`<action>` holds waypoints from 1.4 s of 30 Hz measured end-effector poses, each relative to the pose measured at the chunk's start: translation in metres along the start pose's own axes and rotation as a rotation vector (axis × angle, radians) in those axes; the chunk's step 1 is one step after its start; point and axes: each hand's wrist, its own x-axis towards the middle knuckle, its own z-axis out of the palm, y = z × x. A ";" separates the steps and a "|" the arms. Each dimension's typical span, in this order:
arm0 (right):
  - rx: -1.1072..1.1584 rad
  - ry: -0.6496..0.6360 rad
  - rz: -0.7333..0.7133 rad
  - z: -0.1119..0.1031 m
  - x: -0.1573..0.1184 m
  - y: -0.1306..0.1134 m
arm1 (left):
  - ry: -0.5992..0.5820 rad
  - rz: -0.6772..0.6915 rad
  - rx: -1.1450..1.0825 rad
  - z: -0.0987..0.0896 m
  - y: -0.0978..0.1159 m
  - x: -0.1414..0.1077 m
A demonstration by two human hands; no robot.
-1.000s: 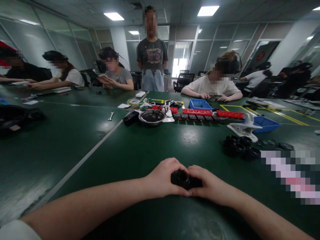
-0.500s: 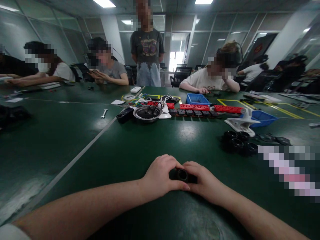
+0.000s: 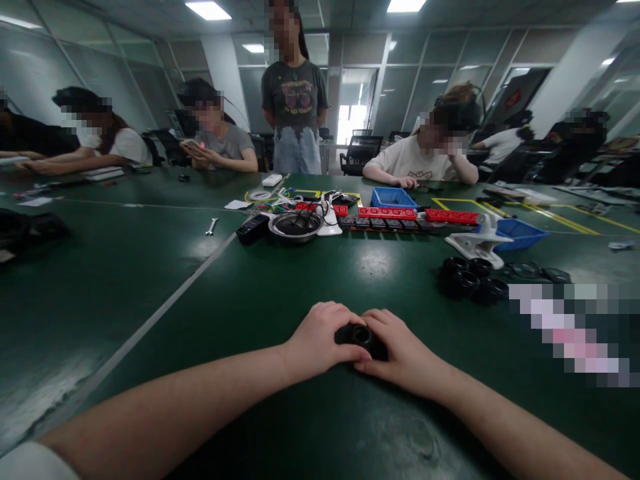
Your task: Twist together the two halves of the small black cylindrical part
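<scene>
You have both hands around a small black cylindrical part [image 3: 361, 335] with a round opening that faces up, low over the near middle of the bench [image 3: 250, 293]; whether it touches the surface is hidden. Your left hand [image 3: 323, 337] grips it from the left, thumb on the near side and fingers curled over the far side. Your right hand [image 3: 404, 350] grips it from the right in the same way, and the fingertips of your two hands meet or nearly meet around it. Ahead and to your right sits a cluster of black ring-like parts [image 3: 467, 280], with a pair of glasses [image 3: 537, 272] just beside it. Behind the cluster stands a white clamp [image 3: 480, 245], in front of a blue bin [image 3: 523, 235]. Farther ahead, red strips [image 3: 386, 213] run in a row across the bench, with a smaller blue tray [image 3: 393, 198] behind them. Left of that row you have a round metal-rimmed dish [image 3: 296, 228], with a black box [image 3: 252, 229] beside it, and a wrench [image 3: 212, 227] lies farther left, apart from them. Across the bench a person in a dark printed shirt [image 3: 295, 97] stands between seated people.
</scene>
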 end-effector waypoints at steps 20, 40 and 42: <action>-0.316 0.148 0.197 0.014 0.004 -0.007 | 0.081 -0.278 -0.149 0.011 0.001 0.001; 0.137 -0.059 -0.046 -0.006 0.005 0.017 | -0.113 -0.087 -0.219 -0.004 -0.009 0.004; 0.067 -0.022 0.023 -0.001 0.006 0.014 | -0.097 -0.137 -0.203 -0.002 -0.006 0.004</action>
